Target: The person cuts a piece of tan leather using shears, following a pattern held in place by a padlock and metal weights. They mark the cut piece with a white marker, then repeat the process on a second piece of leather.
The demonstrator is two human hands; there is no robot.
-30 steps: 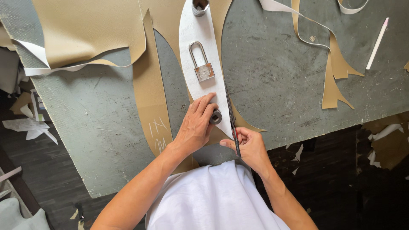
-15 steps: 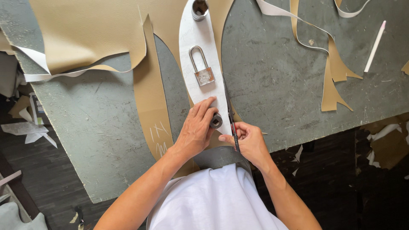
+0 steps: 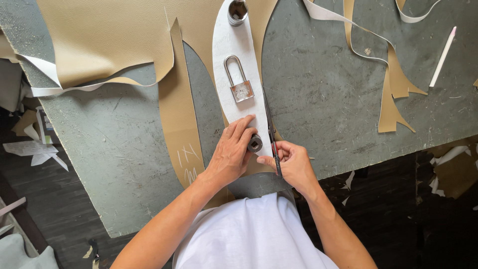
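Tan leather point(image 3: 124, 45) is lying across the bench point(image 3: 338, 94) toward its far edge, and we are pressing our left hand point(image 3: 231, 152), fingers spread flat, on the white template point(image 3: 238, 94) near the near edge. Our right hand point(image 3: 294, 162) is pinching a knife point(image 3: 271, 134) along the template's right edge. Padlock point(image 3: 240, 82) and socket point(image 3: 255, 143) are weighting it.

Scuffed grey-green worktable point(image 3: 323, 99) over a dark floor point(image 3: 398, 219) littered with pale offcuts point(image 3: 35, 152), in daylight.
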